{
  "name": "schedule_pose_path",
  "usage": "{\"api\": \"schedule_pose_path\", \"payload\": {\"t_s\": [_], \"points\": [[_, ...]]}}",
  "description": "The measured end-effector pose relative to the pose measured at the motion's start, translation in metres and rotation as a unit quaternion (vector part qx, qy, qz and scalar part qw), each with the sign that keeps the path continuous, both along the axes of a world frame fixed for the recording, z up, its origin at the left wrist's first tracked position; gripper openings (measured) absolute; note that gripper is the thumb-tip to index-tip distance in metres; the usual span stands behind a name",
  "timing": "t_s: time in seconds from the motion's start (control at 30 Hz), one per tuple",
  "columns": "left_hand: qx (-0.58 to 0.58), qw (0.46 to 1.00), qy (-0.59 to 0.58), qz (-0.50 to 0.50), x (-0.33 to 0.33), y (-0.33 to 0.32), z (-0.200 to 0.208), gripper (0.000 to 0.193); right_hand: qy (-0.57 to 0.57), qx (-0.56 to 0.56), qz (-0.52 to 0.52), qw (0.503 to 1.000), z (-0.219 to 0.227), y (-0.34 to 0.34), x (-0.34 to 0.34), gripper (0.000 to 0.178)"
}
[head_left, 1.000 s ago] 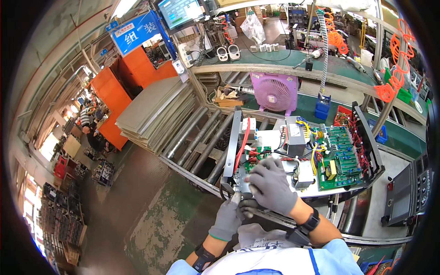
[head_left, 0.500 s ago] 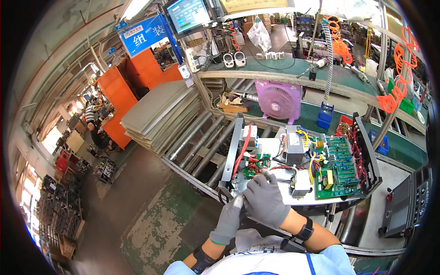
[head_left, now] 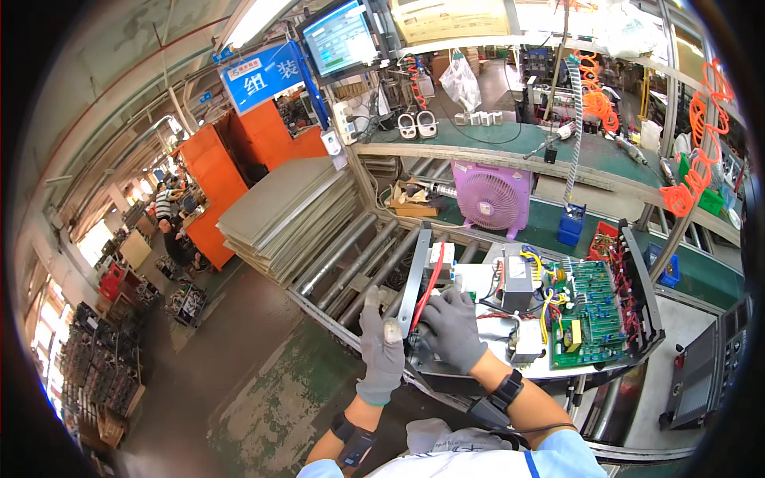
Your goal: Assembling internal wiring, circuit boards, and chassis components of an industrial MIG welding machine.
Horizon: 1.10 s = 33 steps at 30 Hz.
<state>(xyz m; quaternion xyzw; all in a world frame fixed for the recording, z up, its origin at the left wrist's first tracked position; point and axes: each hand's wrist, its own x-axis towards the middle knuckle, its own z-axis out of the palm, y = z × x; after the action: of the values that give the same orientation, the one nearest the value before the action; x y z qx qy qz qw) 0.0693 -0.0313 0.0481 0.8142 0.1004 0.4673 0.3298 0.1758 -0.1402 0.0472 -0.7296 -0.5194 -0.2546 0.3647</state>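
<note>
An open-topped electronics chassis with a black and grey frame (head_left: 415,275) stands on the roller line, holding a green circuit board (head_left: 594,311), a dark transformer (head_left: 518,279) and thick red wires (head_left: 430,287). My left hand (head_left: 381,350), in a grey glove, is up against the outer face of the chassis's left side panel, fingers stretched upward and thumb apart. Just inside that panel, my right hand (head_left: 454,331), gloved too, reaches down beside the red wires. Its fingers are bent together, and their tips and anything between them are hidden.
Stacked grey sheets (head_left: 287,215) lie left of the metal rollers (head_left: 355,259). Behind the chassis stand a purple fan (head_left: 490,197) and a blue bin (head_left: 571,225). A black unit (head_left: 709,362) sits to the right. Orange coiled hoses (head_left: 697,171) hang at the upper right.
My hands, close together before, have separated. The left moved up to the outside of the side panel; the right shifted left, inside the chassis. The whole view has tilted slightly.
</note>
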Motion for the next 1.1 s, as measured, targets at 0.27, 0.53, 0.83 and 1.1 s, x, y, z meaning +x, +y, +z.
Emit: {"api": "schedule_pose_path", "payload": {"t_s": [0.27, 0.53, 0.83, 1.1], "points": [[-0.058, 0.996, 0.003, -0.071, 0.015, 0.004, -0.001, 0.059, -0.001, -0.006, 0.002, 1.0, -0.001, 0.003, 0.008, 0.017], [0.01, 0.999, 0.047, -0.003, 0.012, -0.01, 0.008, 0.048, 0.099, -0.029, 0.039, 0.994, -0.014, -0.007, 0.008, 0.019], [-0.005, 0.998, 0.045, 0.052, 0.009, -0.013, 0.008, 0.059, 0.071, 0.019, 0.07, 0.995, -0.02, 0.004, 0.008, 0.014], [-0.018, 0.997, 0.041, 0.058, 0.027, -0.012, 0.003, 0.061, 0.052, 0.03, 0.059, 0.996, -0.036, 0.007, 0.027, 0.011]]}}
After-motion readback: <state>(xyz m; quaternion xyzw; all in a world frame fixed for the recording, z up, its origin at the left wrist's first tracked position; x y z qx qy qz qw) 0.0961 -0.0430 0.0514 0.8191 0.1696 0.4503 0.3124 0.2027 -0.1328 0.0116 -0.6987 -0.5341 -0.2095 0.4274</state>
